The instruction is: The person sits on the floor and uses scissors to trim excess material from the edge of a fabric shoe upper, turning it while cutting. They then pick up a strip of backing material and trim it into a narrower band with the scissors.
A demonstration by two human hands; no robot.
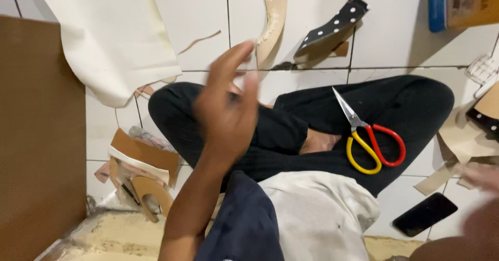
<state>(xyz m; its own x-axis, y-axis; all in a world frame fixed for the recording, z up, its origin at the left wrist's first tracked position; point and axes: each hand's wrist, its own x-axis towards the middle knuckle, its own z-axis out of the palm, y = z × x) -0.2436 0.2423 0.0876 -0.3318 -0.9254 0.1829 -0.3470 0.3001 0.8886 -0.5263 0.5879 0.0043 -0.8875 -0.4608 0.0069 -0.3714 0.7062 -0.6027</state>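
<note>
Seated cross-legged on the tiled floor (pixel 395 42), we raise our left hand (pixel 226 113), blurred, fingers spread and holding nothing, just below a tan sole piece (pixel 273 24) lying on the tiles. Our right hand (pixel 481 178) is a blur at the frame's edge; we cannot tell its grip. Scissors (pixel 369 139) rest on our right thigh, loose; a leg shift could tip them off, blades toward skin.

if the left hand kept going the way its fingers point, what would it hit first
Probably the curved tan sole piece lying on the white tiled floor; the raised, blurred left hand points up-frame toward it, though depth is unclear.
</note>
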